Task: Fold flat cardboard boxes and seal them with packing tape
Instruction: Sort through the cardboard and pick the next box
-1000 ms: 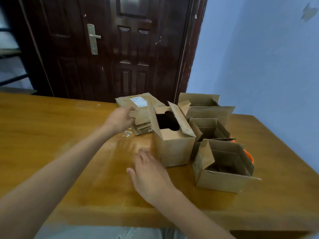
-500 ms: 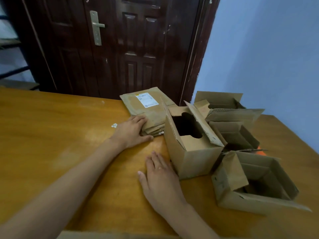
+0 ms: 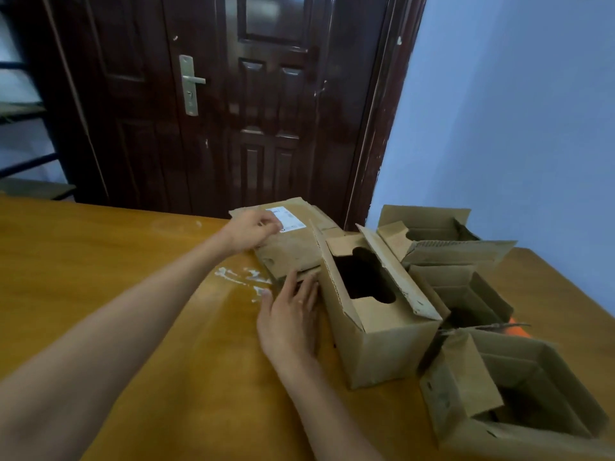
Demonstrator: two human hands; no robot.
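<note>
Fingers of the right hand lie straight and together, flat on the table, their tips touching the near edge of the stack of flat boxes; this hand grips nothing. Just right of it, touching or nearly touching its side, stands an upright box with its top flaps partly folded and a dark gap between them. Nearest on the right sits an open box, flaps out. A sliver of something orange shows behind it; too little visible to identify.

Left hand reaches farther out, fingers curled over the far left corner of the top sheet of the stack, thumb side against a white label. It appears to pinch the sheet's edge; grip partly hidden. White smears mark the tabletop between the two forearms, just left of the stack.

Behind the upright box, two more open boxes: a middle box and a back box by the table's far edge.

Beyond the table: a dark wooden door with a metal handle, and a pale blue wall to the right.
</note>
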